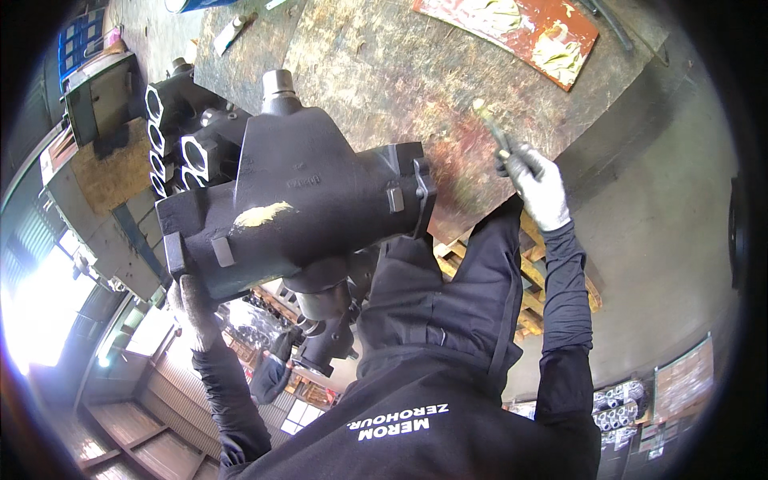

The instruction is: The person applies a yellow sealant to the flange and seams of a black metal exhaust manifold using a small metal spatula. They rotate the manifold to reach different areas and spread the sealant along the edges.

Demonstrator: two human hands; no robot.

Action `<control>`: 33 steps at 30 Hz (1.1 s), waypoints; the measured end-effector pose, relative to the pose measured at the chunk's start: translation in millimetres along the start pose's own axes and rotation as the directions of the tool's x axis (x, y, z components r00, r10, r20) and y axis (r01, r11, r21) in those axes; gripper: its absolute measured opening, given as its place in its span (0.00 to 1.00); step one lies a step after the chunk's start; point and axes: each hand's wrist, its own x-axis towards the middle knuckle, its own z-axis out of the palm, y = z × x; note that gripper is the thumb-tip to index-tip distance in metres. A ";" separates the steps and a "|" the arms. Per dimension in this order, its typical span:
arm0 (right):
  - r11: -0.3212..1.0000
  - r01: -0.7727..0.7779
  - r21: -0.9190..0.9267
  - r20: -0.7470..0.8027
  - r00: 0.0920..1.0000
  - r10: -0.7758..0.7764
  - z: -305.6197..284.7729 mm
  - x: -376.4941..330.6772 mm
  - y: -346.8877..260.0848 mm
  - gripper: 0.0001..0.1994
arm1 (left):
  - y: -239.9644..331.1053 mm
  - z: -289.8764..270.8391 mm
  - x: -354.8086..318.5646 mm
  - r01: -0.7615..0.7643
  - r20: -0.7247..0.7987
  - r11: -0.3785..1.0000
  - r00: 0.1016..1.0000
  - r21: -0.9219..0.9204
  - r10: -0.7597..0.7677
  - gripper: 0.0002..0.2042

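Note:
A large black cast-metal housing (296,180) fills the left centre, with a flanged end at each side, a bare metal stub on top and a yellowish filler smear on its face. My left hand (192,312), in a worn glove, grips its lower left end; some fingers are hidden behind the flange. My right hand (542,188), in a grey-and-white glove, is closed around a slim spatula-like tool (494,132). The tool's pale yellowish tip is over the stained worktable (384,80), apart from the housing. Its exact kind is hard to make out.
A red-brown board (572,68) with cream-yellow filler heaps lies at the table's far right. A white tube (230,36) lies at the far left. More black castings (200,128) stand left behind the housing. A wooden pallet (532,272) is below the table's near edge.

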 end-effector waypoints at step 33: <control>0.413 0.598 -0.687 0.523 0.801 -0.292 65.6 14.8 -2.0 0.22 | -84.1 -30.9 11.0 0.011 -0.104 0.998 0.994 -0.058 -0.017 0.26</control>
